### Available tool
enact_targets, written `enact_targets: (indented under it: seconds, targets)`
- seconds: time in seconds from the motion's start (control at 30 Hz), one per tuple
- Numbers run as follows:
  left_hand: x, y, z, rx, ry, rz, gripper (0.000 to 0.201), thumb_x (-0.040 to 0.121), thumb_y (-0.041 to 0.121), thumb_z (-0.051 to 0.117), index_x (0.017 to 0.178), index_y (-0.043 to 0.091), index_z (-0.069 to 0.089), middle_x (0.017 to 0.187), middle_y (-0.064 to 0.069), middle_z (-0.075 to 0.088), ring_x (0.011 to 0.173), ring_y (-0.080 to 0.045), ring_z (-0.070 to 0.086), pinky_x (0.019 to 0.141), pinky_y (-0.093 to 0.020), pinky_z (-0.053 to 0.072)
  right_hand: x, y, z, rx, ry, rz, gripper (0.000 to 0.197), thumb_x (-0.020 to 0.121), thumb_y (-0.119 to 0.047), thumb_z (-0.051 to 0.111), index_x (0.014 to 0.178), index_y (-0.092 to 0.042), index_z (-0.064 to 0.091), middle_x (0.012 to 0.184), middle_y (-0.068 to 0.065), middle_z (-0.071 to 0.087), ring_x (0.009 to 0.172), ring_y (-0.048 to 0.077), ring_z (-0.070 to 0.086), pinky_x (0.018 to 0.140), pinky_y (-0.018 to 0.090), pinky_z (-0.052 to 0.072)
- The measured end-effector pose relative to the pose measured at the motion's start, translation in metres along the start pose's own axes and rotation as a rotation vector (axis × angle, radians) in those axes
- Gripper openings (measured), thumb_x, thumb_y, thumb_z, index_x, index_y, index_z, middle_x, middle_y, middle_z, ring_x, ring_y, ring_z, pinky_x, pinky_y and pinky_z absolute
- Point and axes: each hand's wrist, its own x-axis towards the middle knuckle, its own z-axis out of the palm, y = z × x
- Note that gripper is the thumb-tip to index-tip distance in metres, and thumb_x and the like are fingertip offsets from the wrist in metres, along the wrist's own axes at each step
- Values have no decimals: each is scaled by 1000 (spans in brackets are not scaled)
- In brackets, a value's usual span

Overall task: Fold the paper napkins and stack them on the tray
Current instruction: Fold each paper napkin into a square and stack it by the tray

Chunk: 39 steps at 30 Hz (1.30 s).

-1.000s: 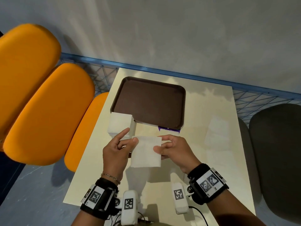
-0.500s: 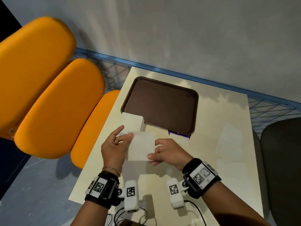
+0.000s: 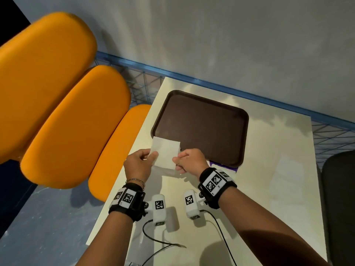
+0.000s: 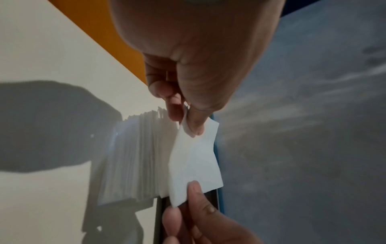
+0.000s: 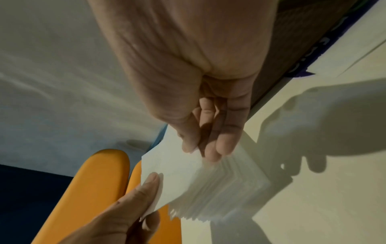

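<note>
A single white paper napkin (image 3: 166,154) is held flat in the air between my two hands. My left hand (image 3: 151,154) pinches its left edge with thumb and fingers (image 4: 194,127). My right hand (image 3: 176,160) pinches the right edge (image 5: 198,148). Under the napkin, a thick stack of white napkins (image 4: 133,156) stands on the cream table (image 3: 269,189); the head view hides it. The napkin stack (image 5: 225,189) sits by the near-left corner of the brown tray (image 3: 199,127), which has nothing on it.
Orange padded chairs (image 3: 73,121) line the table's left side. A dark chair (image 3: 340,198) stands at the right. A blue wire rail (image 3: 230,93) and a grey wall close the far side. Black cables (image 3: 159,240) trail near the front edge.
Both hands have carried the napkin away from me, from in front of the stack to above it by the tray's corner. The grip on both edges is unchanged.
</note>
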Motion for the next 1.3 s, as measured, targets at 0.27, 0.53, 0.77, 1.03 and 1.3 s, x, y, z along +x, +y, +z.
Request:
enact_targets:
  seconds: [0.27, 0.53, 0.77, 1.03, 1.3]
  targets:
    - [14, -5, 9, 131, 7, -4, 27, 92, 33, 79, 111, 15, 79, 97, 1, 74, 88, -20, 66, 77, -29, 50, 17, 7, 8, -18, 24, 74, 20, 86, -24, 87, 97, -15, 72, 74, 6, 80, 68, 20, 73, 82, 55, 66]
    - [18, -10, 8, 212, 41, -3, 43, 84, 45, 84, 119, 21, 74, 105, 4, 72, 105, -19, 65, 80, -31, 44, 17, 12, 3, -57, 60, 74, 28, 81, -28, 92, 92, -14, 70, 76, 9, 79, 62, 21, 70, 74, 52, 67]
    - [-14, 8, 7, 265, 121, 194, 48, 82, 51, 84, 118, 22, 70, 112, -4, 65, 104, -23, 61, 81, -37, 45, -29, 68, -77, -281, 224, 38, 40, 75, -45, 90, 103, -22, 73, 106, -4, 77, 97, 15, 72, 85, 29, 55]
    - [-123, 18, 86, 277, -444, 350, 23, 81, 43, 87, 96, 33, 72, 91, 15, 66, 70, -7, 62, 66, -18, 45, -127, 245, -192, -811, 321, 263, 76, 88, -34, 82, 154, -25, 44, 148, 6, 46, 135, 26, 48, 110, 31, 44]
    - [-203, -11, 185, 585, -833, 324, 40, 83, 38, 83, 117, 37, 62, 120, 9, 61, 98, -11, 64, 87, -30, 52, -123, 272, -211, -1094, 251, 11, 65, 85, -34, 85, 140, -22, 52, 135, 3, 56, 123, 26, 51, 106, 36, 41]
